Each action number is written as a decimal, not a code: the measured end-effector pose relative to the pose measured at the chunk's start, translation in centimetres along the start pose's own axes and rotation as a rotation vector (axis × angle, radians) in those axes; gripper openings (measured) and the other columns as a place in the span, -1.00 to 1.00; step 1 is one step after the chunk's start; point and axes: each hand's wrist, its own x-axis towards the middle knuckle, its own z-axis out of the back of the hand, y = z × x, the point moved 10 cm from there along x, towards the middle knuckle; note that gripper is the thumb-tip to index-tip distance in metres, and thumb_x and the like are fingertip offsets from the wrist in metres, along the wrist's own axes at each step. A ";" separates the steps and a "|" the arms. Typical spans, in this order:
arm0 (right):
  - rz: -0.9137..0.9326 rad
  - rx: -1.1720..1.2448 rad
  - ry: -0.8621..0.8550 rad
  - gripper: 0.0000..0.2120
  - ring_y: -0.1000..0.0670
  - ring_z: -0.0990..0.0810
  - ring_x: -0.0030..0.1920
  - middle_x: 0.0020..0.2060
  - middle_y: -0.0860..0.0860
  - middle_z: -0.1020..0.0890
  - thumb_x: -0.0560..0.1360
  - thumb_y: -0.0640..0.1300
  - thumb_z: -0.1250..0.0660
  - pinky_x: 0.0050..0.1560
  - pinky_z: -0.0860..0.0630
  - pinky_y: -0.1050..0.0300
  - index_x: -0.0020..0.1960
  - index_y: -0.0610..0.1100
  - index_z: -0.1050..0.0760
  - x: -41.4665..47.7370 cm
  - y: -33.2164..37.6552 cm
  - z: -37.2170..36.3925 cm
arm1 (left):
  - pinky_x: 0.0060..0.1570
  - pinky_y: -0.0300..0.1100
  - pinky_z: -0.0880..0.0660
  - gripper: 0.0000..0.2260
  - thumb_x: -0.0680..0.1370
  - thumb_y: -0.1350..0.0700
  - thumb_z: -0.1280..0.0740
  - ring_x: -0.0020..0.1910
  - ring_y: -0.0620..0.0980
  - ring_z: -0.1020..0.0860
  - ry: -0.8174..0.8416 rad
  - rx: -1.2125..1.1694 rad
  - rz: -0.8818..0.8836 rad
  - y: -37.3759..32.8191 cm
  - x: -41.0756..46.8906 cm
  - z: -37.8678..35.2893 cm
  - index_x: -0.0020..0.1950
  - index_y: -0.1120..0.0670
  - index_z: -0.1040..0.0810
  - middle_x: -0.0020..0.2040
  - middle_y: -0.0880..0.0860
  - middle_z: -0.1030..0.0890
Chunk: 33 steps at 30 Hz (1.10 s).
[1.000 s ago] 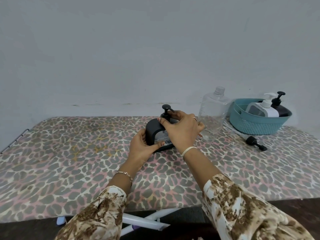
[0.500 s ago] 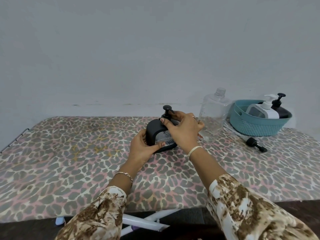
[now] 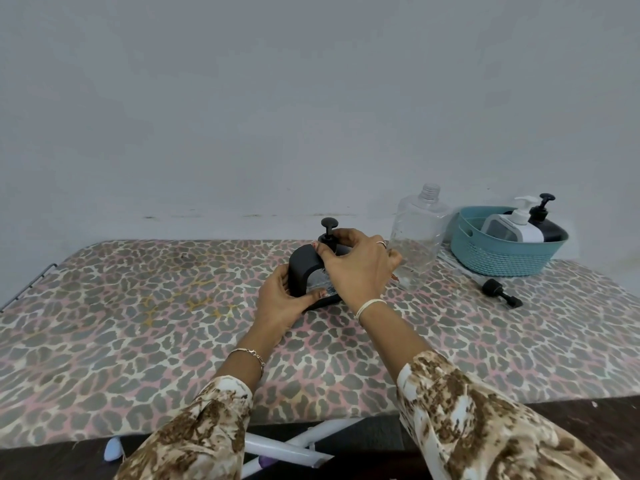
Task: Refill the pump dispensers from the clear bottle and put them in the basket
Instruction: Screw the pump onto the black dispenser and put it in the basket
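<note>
Black dispenser (image 3: 300,269) is half hidden: left hand (image 3: 278,306) grips its side, right hand (image 3: 356,268) curls round its pump neck, covering the front.

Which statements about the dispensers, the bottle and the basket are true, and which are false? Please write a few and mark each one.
1. The left hand and the right hand hold the black dispenser on the table. True.
2. The clear bottle has a cap on. False: its threaded neck is bare.
3. A white dispenser and a dark dispenser sit in the teal basket. True.
4. The loose black pump lies in the basket. False: it lies on the table, outside it.
</note>
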 end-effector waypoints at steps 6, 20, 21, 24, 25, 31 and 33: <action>0.034 0.389 0.442 -0.57 -0.01 -0.54 0.20 0.14 0.03 -0.62 0.42 0.08 -0.47 0.22 -0.48 0.04 0.22 -0.06 -0.55 0.0 -1.3 -3.4 | 0.12 -0.02 -0.57 -0.47 0.27 0.25 -0.61 0.09 0.02 -0.61 0.034 -0.071 0.050 -0.9 -0.5 -0.2 0.16 0.10 -0.49 0.09 0.09 -0.63; -0.095 0.746 0.818 -0.57 0.09 -0.63 0.11 0.06 0.05 -0.68 0.34 -0.16 -0.52 0.01 -0.54 0.30 0.18 -0.07 -0.55 2.2 -8.6 4.4 | -0.08 -0.17 -0.60 -0.39 0.19 0.20 -0.62 0.03 -0.02 -0.66 0.406 -0.220 0.120 -5.0 -3.8 -9.3 0.19 0.17 -0.52 0.03 0.07 -0.69; -0.100 0.748 0.794 -0.56 0.07 -0.63 0.12 0.07 0.03 -0.68 0.32 -0.13 -0.53 0.03 -0.55 0.29 0.17 -0.07 -0.56 2.8 -9.4 5.3 | -0.07 -0.18 -0.60 -0.42 0.21 0.21 -0.62 0.03 -0.03 -0.66 0.417 -0.209 0.113 -5.5 -4.0 -10.6 0.18 0.15 -0.52 0.05 0.07 -0.68; -0.116 0.750 0.705 -0.56 0.03 -0.63 0.14 0.08 -0.02 -0.68 0.26 -0.07 -0.57 0.08 -0.56 0.23 0.12 -0.04 -0.62 4.7 -11.8 8.3 | -0.06 -0.25 -0.59 -0.55 0.32 0.26 -0.57 0.01 -0.14 -0.63 0.459 -0.214 0.106 -6.9 -4.3 -14.7 0.10 -0.01 -0.48 0.07 0.00 -0.64; -0.119 0.747 0.662 -0.58 0.03 -0.64 0.11 0.06 -0.02 -0.69 0.23 -0.05 -0.59 0.05 -0.56 0.24 0.07 -0.01 -0.65 5.4 -12.5 9.4 | -0.03 -0.23 -0.59 -0.55 0.34 0.25 -0.56 0.03 -0.14 -0.62 0.475 -0.217 0.097 -7.5 -4.3 -16.2 0.11 -0.04 -0.47 0.08 -0.02 -0.62; -0.118 0.638 0.392 -0.57 0.07 -0.67 0.01 -0.07 0.04 -0.72 0.13 -0.06 -0.61 -0.06 -0.57 0.30 -0.02 -0.04 -0.66 10.5 -16.4 14.8 | 0.21 -0.14 -0.48 -0.56 0.45 0.15 -0.49 0.21 -0.04 -0.51 0.486 -0.140 0.013 -10.4 -3.6 -23.6 0.23 -0.06 -0.38 0.17 -0.05 -0.54; -0.143 0.609 0.321 -0.60 0.05 -0.67 0.00 -0.07 0.01 -0.72 0.18 -0.12 -0.63 -0.02 -0.58 0.22 0.00 -0.09 -0.66 12.2 -17.8 15.9 | 0.21 -0.18 -0.46 -0.51 0.48 0.16 -0.46 0.24 -0.05 -0.50 0.480 -0.120 -0.030 -11.4 -3.1 -25.6 0.36 0.02 -0.36 0.23 -0.03 -0.53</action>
